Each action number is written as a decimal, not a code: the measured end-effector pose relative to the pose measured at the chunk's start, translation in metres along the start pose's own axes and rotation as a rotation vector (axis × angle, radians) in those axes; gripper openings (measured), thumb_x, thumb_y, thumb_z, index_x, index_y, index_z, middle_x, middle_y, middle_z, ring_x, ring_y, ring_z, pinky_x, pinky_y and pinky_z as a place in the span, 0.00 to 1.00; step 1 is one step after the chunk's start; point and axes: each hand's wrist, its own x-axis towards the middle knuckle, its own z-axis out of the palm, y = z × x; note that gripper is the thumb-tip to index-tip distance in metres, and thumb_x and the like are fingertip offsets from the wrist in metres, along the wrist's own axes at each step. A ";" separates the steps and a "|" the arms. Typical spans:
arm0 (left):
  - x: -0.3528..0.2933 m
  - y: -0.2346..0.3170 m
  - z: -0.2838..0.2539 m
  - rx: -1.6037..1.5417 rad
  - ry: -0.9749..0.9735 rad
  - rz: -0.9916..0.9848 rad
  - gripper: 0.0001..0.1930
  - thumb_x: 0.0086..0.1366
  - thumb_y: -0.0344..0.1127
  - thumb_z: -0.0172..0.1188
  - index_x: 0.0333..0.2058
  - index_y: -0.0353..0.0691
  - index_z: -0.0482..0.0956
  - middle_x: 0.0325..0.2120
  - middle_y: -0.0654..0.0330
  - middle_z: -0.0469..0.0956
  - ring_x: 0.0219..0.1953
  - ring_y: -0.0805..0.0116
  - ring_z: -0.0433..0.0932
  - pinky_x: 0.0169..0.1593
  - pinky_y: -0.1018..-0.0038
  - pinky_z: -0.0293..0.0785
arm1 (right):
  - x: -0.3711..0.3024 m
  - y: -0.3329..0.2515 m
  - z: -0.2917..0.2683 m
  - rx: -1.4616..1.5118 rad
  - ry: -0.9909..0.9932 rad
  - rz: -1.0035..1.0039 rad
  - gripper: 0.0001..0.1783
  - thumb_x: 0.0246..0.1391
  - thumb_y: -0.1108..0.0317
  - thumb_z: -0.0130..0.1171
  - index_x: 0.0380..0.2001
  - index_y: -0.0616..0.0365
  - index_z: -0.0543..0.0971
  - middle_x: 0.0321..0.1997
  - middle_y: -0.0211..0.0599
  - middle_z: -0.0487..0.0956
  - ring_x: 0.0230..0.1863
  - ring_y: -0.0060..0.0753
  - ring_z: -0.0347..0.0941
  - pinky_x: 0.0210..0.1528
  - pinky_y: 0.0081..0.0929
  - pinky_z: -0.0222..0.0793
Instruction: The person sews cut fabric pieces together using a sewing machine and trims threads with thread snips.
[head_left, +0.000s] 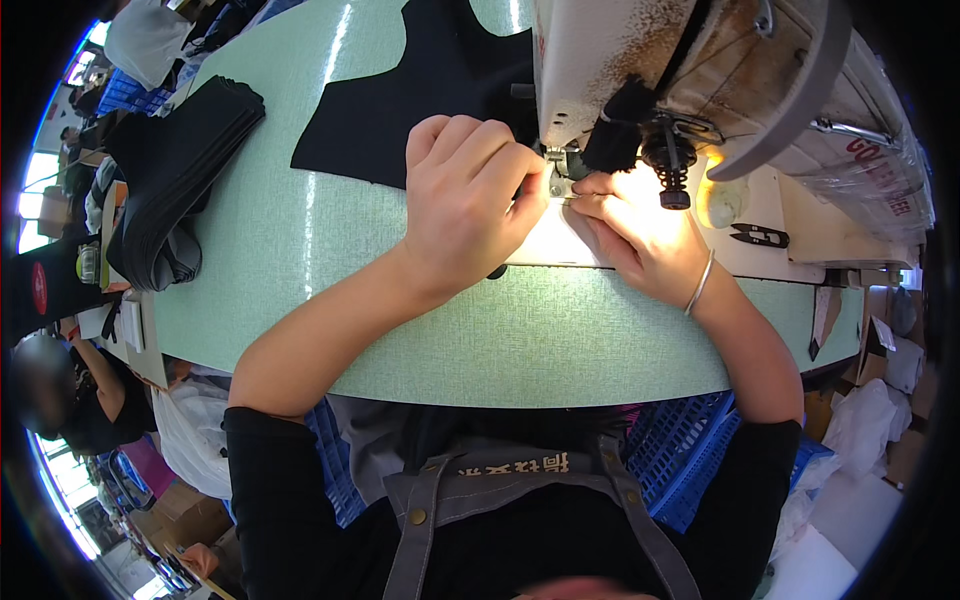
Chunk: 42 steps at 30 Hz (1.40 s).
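Observation:
My left hand (465, 205) is closed in a pinch just left of the presser foot (558, 180) of a sewing machine (620, 60). Whatever its fingertips grip is hidden. On the other side of the foot, my right hand (650, 235) has its thumb and fingers drawn together. Strong lamp light washes out those fingertips, so what they hold cannot be made out. A cut piece of black fabric (375, 125) lies flat behind my left hand, reaching toward the machine. A tiny dark bit shows below the left wrist.
A thick stack of black fabric pieces (185, 170) hangs over the left side of the green table (480, 340). Black thread snips (760, 236) lie right of my right hand. Blue plastic crates (680, 450) stand below the table edge. Another person (95, 390) sits at far left.

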 end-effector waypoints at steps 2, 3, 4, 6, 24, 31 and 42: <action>0.000 0.000 0.000 -0.002 0.002 -0.008 0.12 0.40 0.25 0.70 0.19 0.42 0.72 0.22 0.64 0.70 0.28 0.65 0.72 0.40 0.67 0.64 | 0.000 0.000 -0.001 -0.021 -0.025 0.021 0.17 0.47 0.75 0.62 0.44 0.54 0.81 0.43 0.34 0.79 0.40 0.44 0.70 0.38 0.38 0.70; 0.001 0.000 0.001 -0.005 0.004 -0.020 0.11 0.41 0.26 0.69 0.20 0.44 0.73 0.22 0.65 0.71 0.28 0.66 0.72 0.41 0.68 0.64 | 0.000 -0.001 -0.001 -0.020 -0.022 0.030 0.17 0.47 0.75 0.62 0.44 0.54 0.81 0.44 0.33 0.80 0.40 0.44 0.70 0.39 0.38 0.70; 0.001 0.000 0.001 -0.008 0.005 -0.032 0.10 0.43 0.26 0.68 0.22 0.45 0.75 0.22 0.67 0.71 0.28 0.68 0.71 0.43 0.68 0.64 | 0.000 -0.001 -0.001 -0.025 -0.028 0.023 0.17 0.47 0.75 0.62 0.44 0.54 0.81 0.43 0.34 0.79 0.40 0.44 0.70 0.39 0.38 0.70; 0.001 0.000 0.002 -0.007 0.013 -0.032 0.10 0.43 0.26 0.68 0.22 0.45 0.75 0.22 0.67 0.71 0.28 0.68 0.71 0.42 0.68 0.64 | 0.000 0.000 0.000 -0.011 -0.005 0.001 0.17 0.47 0.75 0.62 0.44 0.54 0.81 0.42 0.36 0.79 0.40 0.44 0.70 0.39 0.38 0.70; 0.006 -0.010 0.006 0.079 0.004 0.116 0.08 0.47 0.30 0.66 0.29 0.44 0.83 0.23 0.68 0.73 0.28 0.70 0.72 0.43 0.70 0.67 | 0.018 0.005 0.034 0.520 0.216 0.655 0.13 0.54 0.67 0.66 0.37 0.65 0.78 0.27 0.35 0.77 0.27 0.27 0.73 0.32 0.27 0.73; 0.006 -0.014 0.009 0.087 0.036 0.145 0.10 0.47 0.31 0.64 0.32 0.45 0.84 0.24 0.69 0.74 0.29 0.70 0.73 0.43 0.71 0.68 | 0.033 -0.007 0.014 0.677 0.015 0.783 0.12 0.63 0.73 0.55 0.47 0.66 0.79 0.49 0.38 0.82 0.49 0.23 0.77 0.49 0.21 0.75; 0.001 -0.017 -0.007 0.001 -0.092 0.257 0.14 0.47 0.32 0.64 0.36 0.44 0.83 0.37 0.69 0.81 0.33 0.73 0.72 0.35 0.74 0.63 | 0.011 0.013 0.010 0.416 -0.149 0.673 0.09 0.57 0.72 0.66 0.41 0.60 0.82 0.37 0.30 0.83 0.36 0.20 0.79 0.39 0.19 0.75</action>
